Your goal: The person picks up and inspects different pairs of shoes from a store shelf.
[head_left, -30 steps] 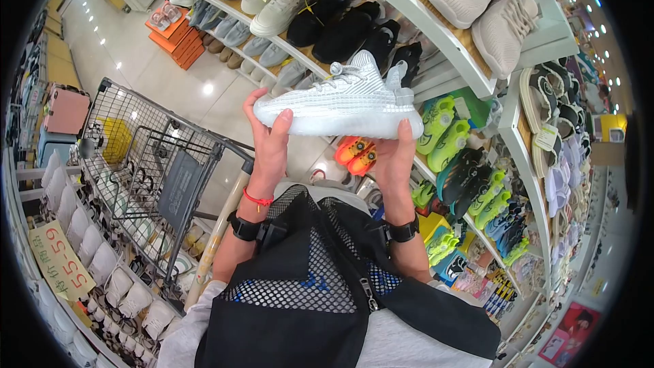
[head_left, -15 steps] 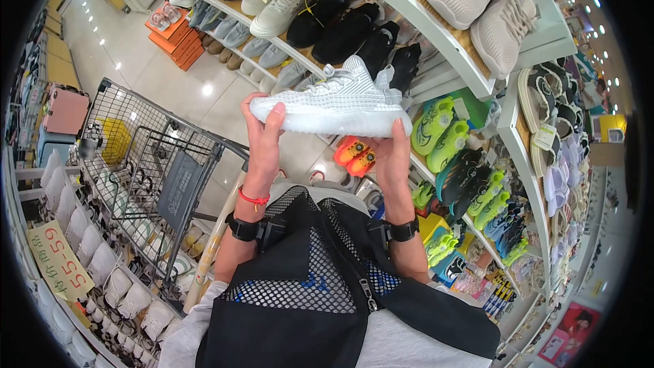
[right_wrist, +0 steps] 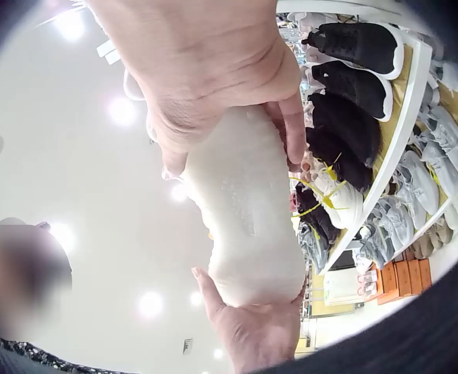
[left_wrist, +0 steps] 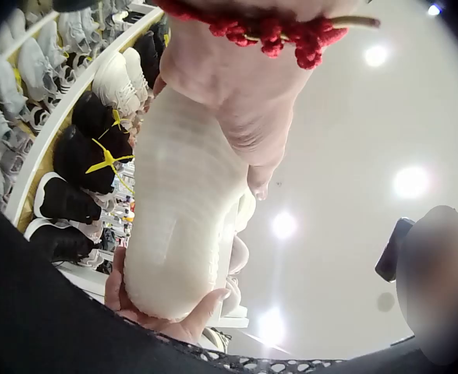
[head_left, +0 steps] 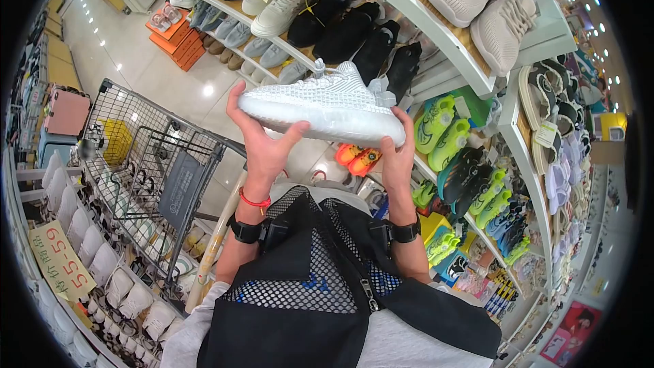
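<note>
A white knit sneaker (head_left: 320, 102) with a pale translucent sole is held up sideways between both hands in the head view. My left hand (head_left: 264, 152) grips its toe end, the thumb along the lower edge of the sole and the fingers round the front. At the heel, my right hand (head_left: 398, 163) grips with its thumb low on the sole and fingers behind. The left wrist view faces the ribbed underside of the sole (left_wrist: 178, 199). Seen from the right wrist, the right hand (right_wrist: 213, 66) covers the heel end and the left hand (right_wrist: 256, 331) cups the toe.
Shoe shelves (head_left: 446, 41) curve along the right, with black shoes (head_left: 344, 34) just beyond the sneaker and green shoes (head_left: 436, 126) beside the right hand. A wire shopping cart (head_left: 153, 163) stands at the left. Orange shoes (head_left: 357, 159) lie below; orange boxes (head_left: 177, 44) are stacked farther off.
The sneaker has come slightly lower and to the left, its toe end tipping a little upward. My left thumb has slid along the sole, and the right fingers now wrap the heel.
</note>
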Demonstrator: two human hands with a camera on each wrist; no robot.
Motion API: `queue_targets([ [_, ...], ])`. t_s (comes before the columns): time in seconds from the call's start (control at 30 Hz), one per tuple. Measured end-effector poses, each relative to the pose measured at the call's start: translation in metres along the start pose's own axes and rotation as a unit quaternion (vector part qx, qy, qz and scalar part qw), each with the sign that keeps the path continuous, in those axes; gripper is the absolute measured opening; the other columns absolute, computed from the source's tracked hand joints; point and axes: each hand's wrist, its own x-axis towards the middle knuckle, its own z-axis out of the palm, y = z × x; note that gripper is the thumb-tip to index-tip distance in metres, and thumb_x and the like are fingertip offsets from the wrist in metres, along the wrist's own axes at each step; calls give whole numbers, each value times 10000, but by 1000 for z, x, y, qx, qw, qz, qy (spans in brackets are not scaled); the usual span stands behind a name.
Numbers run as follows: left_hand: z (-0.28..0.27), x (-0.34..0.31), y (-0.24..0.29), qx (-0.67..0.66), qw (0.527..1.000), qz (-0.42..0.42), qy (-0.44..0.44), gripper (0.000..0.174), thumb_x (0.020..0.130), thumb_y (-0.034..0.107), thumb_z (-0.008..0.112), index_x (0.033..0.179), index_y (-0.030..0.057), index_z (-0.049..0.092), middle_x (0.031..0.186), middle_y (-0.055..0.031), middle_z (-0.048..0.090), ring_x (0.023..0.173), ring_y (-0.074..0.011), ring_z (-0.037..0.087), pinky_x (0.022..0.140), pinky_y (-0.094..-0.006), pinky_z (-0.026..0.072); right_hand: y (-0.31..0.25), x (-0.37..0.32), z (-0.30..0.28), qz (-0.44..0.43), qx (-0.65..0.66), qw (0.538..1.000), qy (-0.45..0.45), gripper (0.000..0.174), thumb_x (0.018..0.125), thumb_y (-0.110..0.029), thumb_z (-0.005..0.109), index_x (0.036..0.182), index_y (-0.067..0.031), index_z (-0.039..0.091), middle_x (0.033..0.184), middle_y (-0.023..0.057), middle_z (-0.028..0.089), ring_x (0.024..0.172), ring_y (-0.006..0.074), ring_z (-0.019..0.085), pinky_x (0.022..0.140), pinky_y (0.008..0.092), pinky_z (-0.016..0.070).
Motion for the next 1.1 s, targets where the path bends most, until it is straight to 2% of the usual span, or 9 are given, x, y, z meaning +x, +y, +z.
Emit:
queue_targets([
  [0.13,-2,0,1,20,1000,-8,-19,1018,632,228,838,1362,35,154,1282,-138,273,1204,-266,348,1020,-379,316,-1,1,-5,-47,-52,997,-24,636,768,-290,706,1252,-12,400,1159,132,491,1042,189,526,822,304,467],
  [0.2,-7,2,-6,157,985,62,-43,1131,537,274,891,1353,12,153,1295,-153,249,1243,-274,293,1039,-392,292,-7,1,-3,-41,-7,999,-24,666,710,-203,755,1240,-17,397,1119,125,511,996,182,550,824,305,470],
  [0.4,-8,2,-4,199,976,69,-45,1149,493,311,907,1334,-3,189,1285,-156,250,1230,-281,298,1035,-387,286,-19,3,-4,10,-35,998,-46,771,587,-52,834,1222,-13,399,1087,117,539,969,181,570,807,292,487],
  [0.6,-10,-2,-2,216,975,44,-37,1034,563,126,880,1314,58,172,1247,-146,317,1151,-245,422,964,-357,418,-20,-1,3,-4,-39,999,-19,739,628,-41,812,1239,-9,398,1077,119,558,961,183,577,811,292,489],
  [0.7,-8,-1,-6,194,979,58,8,1028,491,287,907,1265,21,284,1218,-130,313,1149,-270,354,989,-391,322,-18,-3,3,32,-30,999,-11,714,650,-30,796,1243,-8,399,1080,121,561,961,181,577,814,290,489],
  [0.83,-9,0,-5,201,978,61,7,1008,502,266,904,1262,30,287,1210,-132,318,1150,-271,351,991,-395,317,-19,-5,3,47,-16,999,-8,697,662,-21,785,1242,-6,399,1075,119,564,961,179,576,815,290,489],
  [0.93,-5,-1,-3,165,985,50,-16,1037,542,232,890,1326,54,235,1271,-141,296,1195,-283,347,1015,-394,305,-21,-5,3,31,-29,999,-3,702,654,-7,783,1240,-1,398,1086,121,555,967,179,573,820,293,488],
  [1.03,5,-5,1,-86,994,41,53,1046,617,165,851,1393,96,152,1348,-160,271,1250,-295,336,1038,-407,300,-27,-8,5,-44,-70,997,-3,719,637,4,787,1242,3,399,1115,120,536,998,177,559,834,293,481],
  [1.1,-4,-6,-8,-152,987,-46,0,778,853,193,647,1426,148,123,1431,-148,252,1281,-261,336,1039,-423,337,-26,-10,5,-73,-47,996,-5,767,640,8,772,1286,1,360,1182,113,504,1078,198,525,939,321,430],
])
